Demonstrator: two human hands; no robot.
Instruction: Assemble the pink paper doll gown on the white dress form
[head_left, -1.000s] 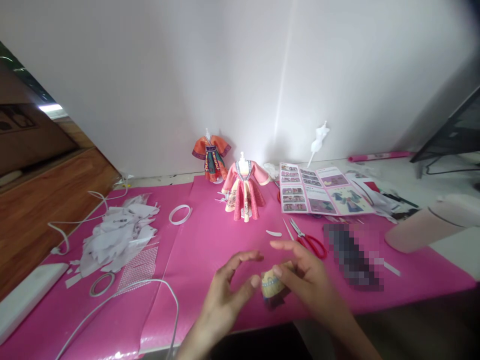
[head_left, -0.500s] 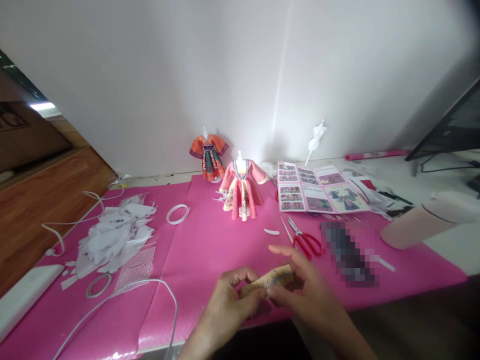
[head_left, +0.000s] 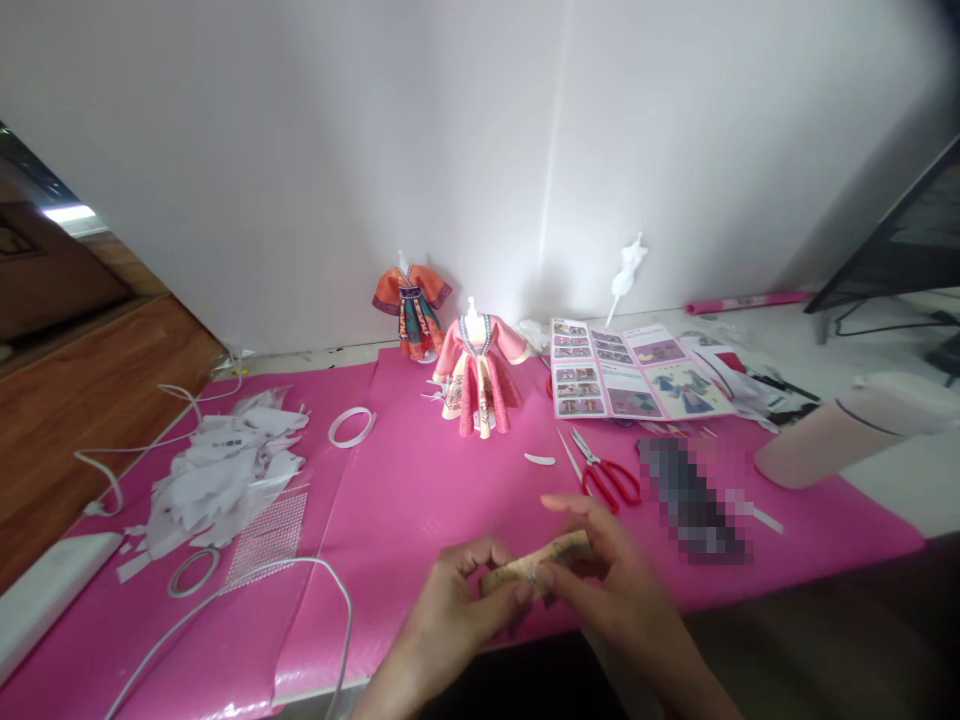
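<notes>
Between my two hands is a small strip of cream patterned fabric [head_left: 564, 548], held just over the near edge of the pink mat. My left hand [head_left: 472, 590] pinches its left part between thumb and fingers. My right hand [head_left: 600, 575] pinches the strip at the middle and right, its index finger raised. The thumbs nearly meet, and my fingers hide part of the strip. Beyond the hands stands a mini mannequin in a pink and cream dress [head_left: 481, 385]. Red-handled scissors [head_left: 606, 472] lie close beyond my right hand, with a small white curved piece [head_left: 539, 459] nearby.
An orange-robed mannequin [head_left: 412, 305], a bare white mannequin [head_left: 628, 270] and an instruction sheet [head_left: 637, 375] are at the back. Left are white scraps [head_left: 225, 470], tape rolls [head_left: 352, 427], a bead sheet [head_left: 268, 530] and a white cable [head_left: 330, 570]. A pale bottle [head_left: 825, 440] stands right.
Both hands stay pinched on the fabric strip, which has shifted slightly in the fingers. The whole view has moved a little, so the table things appear slightly further left.
</notes>
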